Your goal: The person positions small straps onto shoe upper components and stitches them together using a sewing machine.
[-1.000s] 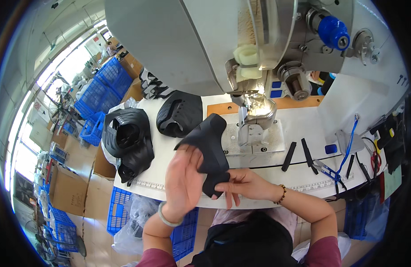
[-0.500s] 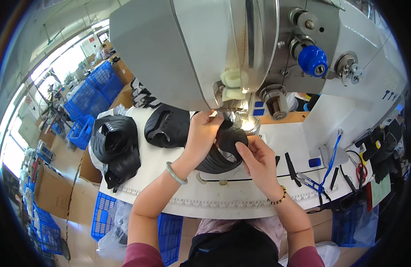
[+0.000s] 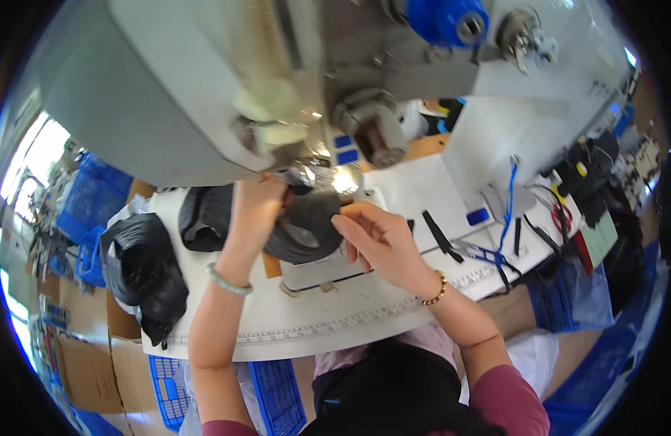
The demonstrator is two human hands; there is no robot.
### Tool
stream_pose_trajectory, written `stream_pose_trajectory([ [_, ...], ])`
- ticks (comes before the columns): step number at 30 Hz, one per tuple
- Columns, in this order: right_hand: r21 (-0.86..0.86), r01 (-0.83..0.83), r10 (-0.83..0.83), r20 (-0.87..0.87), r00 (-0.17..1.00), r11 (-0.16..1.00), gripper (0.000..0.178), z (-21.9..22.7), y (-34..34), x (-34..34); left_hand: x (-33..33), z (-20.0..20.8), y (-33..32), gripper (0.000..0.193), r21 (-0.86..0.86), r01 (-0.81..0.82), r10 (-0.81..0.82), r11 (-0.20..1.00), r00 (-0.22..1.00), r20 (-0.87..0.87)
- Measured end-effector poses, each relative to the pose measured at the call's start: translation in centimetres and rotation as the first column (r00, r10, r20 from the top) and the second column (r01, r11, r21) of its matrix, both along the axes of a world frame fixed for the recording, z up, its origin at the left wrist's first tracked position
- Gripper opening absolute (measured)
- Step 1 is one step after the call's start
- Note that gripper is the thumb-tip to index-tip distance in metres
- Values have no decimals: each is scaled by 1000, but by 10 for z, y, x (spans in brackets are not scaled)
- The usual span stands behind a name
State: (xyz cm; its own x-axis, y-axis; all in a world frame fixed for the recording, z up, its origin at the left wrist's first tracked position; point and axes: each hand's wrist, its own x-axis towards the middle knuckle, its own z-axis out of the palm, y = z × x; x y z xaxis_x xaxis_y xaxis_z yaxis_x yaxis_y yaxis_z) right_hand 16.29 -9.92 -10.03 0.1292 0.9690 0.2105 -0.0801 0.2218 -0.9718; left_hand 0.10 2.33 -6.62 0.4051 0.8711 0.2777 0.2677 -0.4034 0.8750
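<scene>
A black shoe upper (image 3: 304, 240) with a cut-out opening lies under the lit needle area of a large grey sewing machine (image 3: 150, 94). My left hand (image 3: 257, 212), a bangle on its wrist, is closed at the upper's left side; its fingertips are partly hidden close to the machine head. Thumb and forefinger of my right hand (image 3: 379, 243) pinch the upper's right edge, the other fingers curled. Left of my left hand rests another black piece (image 3: 204, 219) of like shape. A stack of black uppers (image 3: 148, 265) sits at the table's left end.
The white table (image 3: 364, 294) has a ruler strip along its curved front edge. To the right lie a black strip (image 3: 442, 234), blue-handled cutters (image 3: 477, 252), a blue cord (image 3: 510, 211) and red-handled scissors (image 3: 562, 216). Blue crates (image 3: 277, 392) stand below the table.
My view has shifted and tilted, so machine and table appear farther left and turned. Both hands stay on the upper, which looks slightly rotated under the machine head.
</scene>
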Motion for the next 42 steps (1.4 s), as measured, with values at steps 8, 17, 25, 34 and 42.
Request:
stream_pose_trajectory([
  [8, 38, 467, -309, 797, 519, 884, 17, -51, -45, 110, -44, -59, -55, 5, 878, -183, 185, 443, 977, 110],
  [17, -127, 429, -137, 835, 533, 894, 18, -73, -31, 113, 7, -91, -108, 12, 726, 400, -254, 559, 916, -310],
  [25, 15, 437, -303, 741, 600, 899, 16, -73, -28, 97, 70, -105, -100, 21, 165, 289, -225, 943, 919, -324],
  [34, -353, 58, -120, -156, 980, 934, 15, -62, -27, 123, 102, -129, -100, 28, 103, 233, -184, 967, 919, -349],
  [42, -414, 174, -5, 379, 925, 894, 13, -56, -44, 108, 64, -107, -104, 19, -269, 254, -338, 929, 876, -343],
])
